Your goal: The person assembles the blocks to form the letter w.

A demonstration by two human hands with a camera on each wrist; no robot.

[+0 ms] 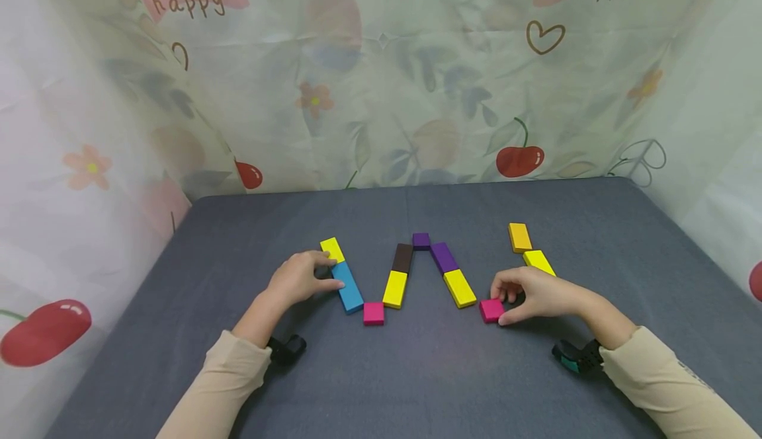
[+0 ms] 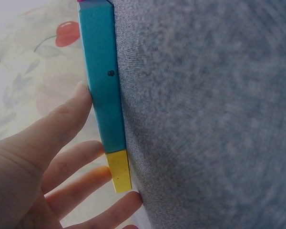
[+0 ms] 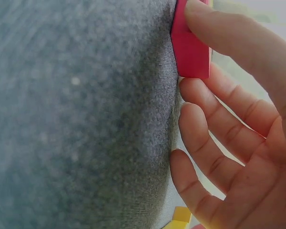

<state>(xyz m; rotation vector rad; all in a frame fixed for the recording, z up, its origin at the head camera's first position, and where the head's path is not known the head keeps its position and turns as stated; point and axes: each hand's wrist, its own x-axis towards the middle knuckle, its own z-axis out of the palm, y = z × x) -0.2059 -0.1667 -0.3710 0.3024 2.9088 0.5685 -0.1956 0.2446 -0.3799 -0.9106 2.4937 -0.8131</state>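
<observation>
My left hand (image 1: pixel 301 276) lies along a row of flat wooden blocks, its fingers loosely spread. Its thumb touches the long blue block (image 2: pixel 102 76), and its fingertips are at the yellow block (image 2: pixel 119 171) beyond. A pink square block (image 1: pixel 374 314) sits against the blue block's near end. On the other side, my right hand (image 1: pixel 538 293) pinches a second pink square block (image 3: pixel 193 52) between thumb and forefinger, its other fingers curled below. This pink block lies near the lower end of a yellow block (image 1: pixel 460 289).
A brown block (image 1: pixel 402 258) and another yellow block (image 1: pixel 395 289) slope up to a small purple block (image 1: pixel 421 241); a longer purple block (image 1: pixel 444 258) slopes down from it. An orange block (image 1: pixel 520 237) and yellow block (image 1: pixel 539 262) lie beyond the right hand on the grey table (image 1: pixel 417 386).
</observation>
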